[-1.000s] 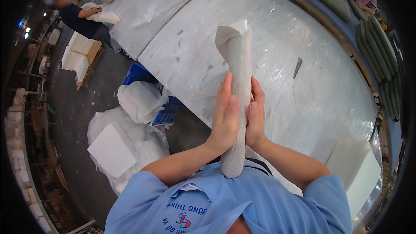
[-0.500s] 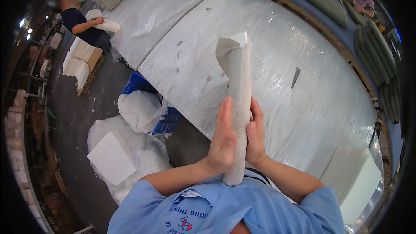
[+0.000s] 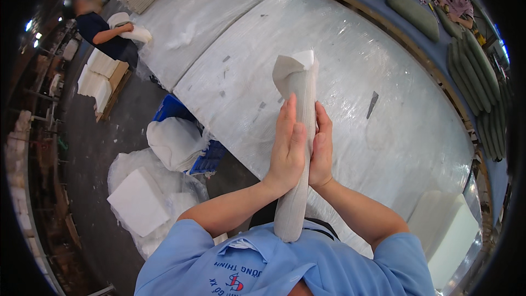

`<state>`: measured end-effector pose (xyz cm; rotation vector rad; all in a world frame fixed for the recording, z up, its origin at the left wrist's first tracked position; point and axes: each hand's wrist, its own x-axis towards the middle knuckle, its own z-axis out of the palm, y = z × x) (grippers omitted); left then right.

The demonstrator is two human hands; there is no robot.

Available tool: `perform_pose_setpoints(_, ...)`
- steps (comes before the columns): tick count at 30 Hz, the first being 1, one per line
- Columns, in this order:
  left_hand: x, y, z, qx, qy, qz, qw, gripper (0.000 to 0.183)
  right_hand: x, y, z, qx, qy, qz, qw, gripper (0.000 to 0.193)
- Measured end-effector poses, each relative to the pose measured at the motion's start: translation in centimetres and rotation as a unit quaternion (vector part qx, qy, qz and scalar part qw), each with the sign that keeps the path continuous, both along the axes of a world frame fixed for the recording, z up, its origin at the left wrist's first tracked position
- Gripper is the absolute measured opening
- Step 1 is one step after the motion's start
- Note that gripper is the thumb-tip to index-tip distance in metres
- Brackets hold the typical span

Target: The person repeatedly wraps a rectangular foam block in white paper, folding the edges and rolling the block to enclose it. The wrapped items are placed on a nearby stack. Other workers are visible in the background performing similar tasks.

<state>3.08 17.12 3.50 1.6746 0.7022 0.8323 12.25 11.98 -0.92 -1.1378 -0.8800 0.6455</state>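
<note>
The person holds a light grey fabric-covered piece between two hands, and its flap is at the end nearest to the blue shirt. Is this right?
Not quite: the head view shows the flap at the far end, away from the blue shirt. The light grey fabric-covered piece is indeed held between the left hand and the right hand.

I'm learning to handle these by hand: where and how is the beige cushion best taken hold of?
Probably mid-length on the beige cushion, palms flat, one coming from each side. Its long narrow edge faces up, so the broad faces seemingly look left and right, where the left hand and right hand press. I'd avoid the far end, where a loose fabric flap sticks out leftward.
</note>
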Motion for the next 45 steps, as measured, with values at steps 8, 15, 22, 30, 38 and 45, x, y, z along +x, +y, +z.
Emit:
perform_pose_setpoints(8,0.7,5.1,-1.0,-0.160,-0.102,-0.038,0.981,0.084,2.7,2.0,3.0,-0.004,0.261,0.092,0.961,0.084)
perform_pose_setpoints(15,2.6,5.0,-0.2,-0.042,-0.023,0.001,0.999,0.087,1.8,4.3,0.9,-0.048,0.074,-0.011,0.996,0.083)
perform_pose_setpoints(22,2.5,7.7,-0.1,-0.119,-0.049,-0.016,0.992,0.088,3.7,6.1,0.8,-0.074,0.060,0.022,0.995,0.080)
perform_pose_setpoints(30,4.9,9.0,0.3,-0.055,-0.019,0.025,0.998,0.086,3.8,8.7,0.7,-0.042,0.109,-0.009,0.993,0.079)
perform_pose_setpoints(38,2.0,6.5,-0.1,-0.056,0.007,0.004,0.998,0.082,3.1,7.3,1.2,-0.092,0.054,0.005,0.994,0.078)
perform_pose_setpoints(45,1.6,4.5,0.3,-0.022,0.036,0.016,0.999,0.079,1.7,4.9,1.4,-0.041,-0.030,-0.017,0.999,0.068)
